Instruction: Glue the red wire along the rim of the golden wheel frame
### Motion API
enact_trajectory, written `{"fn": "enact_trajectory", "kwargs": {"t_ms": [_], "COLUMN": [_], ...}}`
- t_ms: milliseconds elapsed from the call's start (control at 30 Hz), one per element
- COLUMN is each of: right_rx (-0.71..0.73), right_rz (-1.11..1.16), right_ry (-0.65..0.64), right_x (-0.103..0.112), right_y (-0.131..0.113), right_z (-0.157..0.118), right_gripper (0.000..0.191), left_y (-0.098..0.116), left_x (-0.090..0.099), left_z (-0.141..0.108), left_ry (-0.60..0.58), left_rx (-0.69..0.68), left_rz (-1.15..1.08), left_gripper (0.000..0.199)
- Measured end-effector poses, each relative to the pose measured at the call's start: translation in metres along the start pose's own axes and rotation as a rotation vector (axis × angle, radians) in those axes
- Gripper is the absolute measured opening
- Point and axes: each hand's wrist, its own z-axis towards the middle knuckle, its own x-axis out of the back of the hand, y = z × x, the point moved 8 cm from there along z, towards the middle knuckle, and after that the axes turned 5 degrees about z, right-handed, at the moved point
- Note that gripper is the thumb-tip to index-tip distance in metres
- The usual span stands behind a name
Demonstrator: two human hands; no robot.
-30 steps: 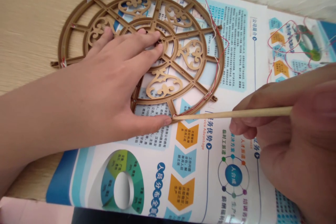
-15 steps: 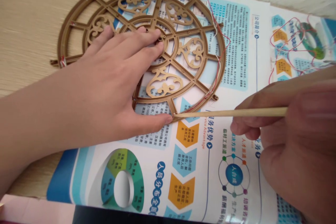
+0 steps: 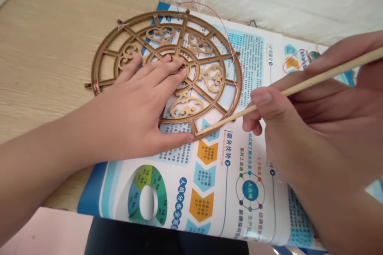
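Counter (image 3: 56,44): wood-grain top, extending across the left side of the view; printed sheet (image 3: 223,183): glossy, laid over the counter, bearing chevrons, a ring chart and text; round frame (image 3: 206,94): bronze-coloured, spoked, fitted with scroll ornaments, lying flat with its left part over the bare counter and its right part on the printed sheet; right hand (image 3: 317,123): closed on the wooden stick (image 3: 323,76), which is gripped between thumb and fingers; left hand (image 3: 146,107): flat, fingers spread, palm down across the round frame, fingertips at the hub, thumb tip at the near rim; the two hands are apart from each other; wooden stick: slender, slanting down from the right hand, its tip at the near rim where a short spoke joins, just beside the left thumb; red and white wires (image 3: 233,101): routed along the right-hand rim, a red length looping beyond the far rim
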Motion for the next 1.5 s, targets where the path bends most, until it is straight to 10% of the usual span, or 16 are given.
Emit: {"fn": "enact_trajectory", "kwargs": {"t_ms": [67, 167, 467, 1500], "right_rx": [0.102, 0.154, -0.035, -0.301], "right_rz": [-0.049, 0.028, 0.176, 0.39], "right_ry": [0.075, -0.146, -0.344, -0.308], "right_x": [0.007, -0.007, -0.029, -0.034], "right_y": [-0.007, -0.007, 0.018, 0.046], "right_z": [0.001, 0.0, -0.003, 0.012], "right_gripper": [0.049, 0.038, 0.026, 0.027], "left_y": [0.0, 0.0, -0.002, 0.001], "left_x": [-0.001, 0.0, -0.001, 0.001], "left_z": [0.0, -0.001, 0.0, -0.001], "left_ry": [-0.004, 0.008, 0.009, 0.025], "left_rx": [-0.003, -0.005, 0.008, -0.012], "left_rz": [0.028, 0.022, -0.01, -0.011], "left_gripper": [0.106, 0.108, 0.112, 0.107]}}
